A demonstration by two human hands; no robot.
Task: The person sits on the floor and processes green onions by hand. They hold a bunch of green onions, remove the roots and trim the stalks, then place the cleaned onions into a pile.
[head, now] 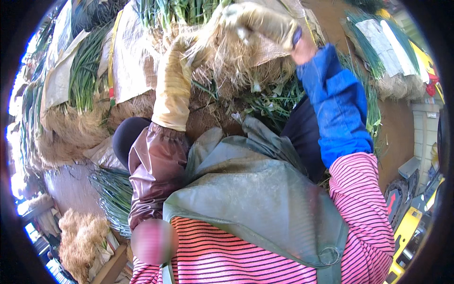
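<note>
My left hand (182, 45), in a long pale yellow rubber glove, closes around the whitish lower stems of a few green onions (207, 37). Their pale roots spread out beside it. My right hand (260, 22), in a worn cream glove, is at the upper right of these stems, blurred; its fingertips cannot be made out clearly. Just beyond both hands lies a pile of green onions (177, 12), leaves pointing away from me. A thick fringe of tan roots (230, 67) hangs below my hands, toward my lap.
Loose leaf trimmings (276, 103) lie near my knees. Sheet-wrapped onion bundles (87, 78) stand at the left, with others (386, 46) at the far right. More onions (113, 198) lie by my left side. Yellow machinery (406, 227) stands at the lower right. A grey-green apron (255, 198) covers my lap.
</note>
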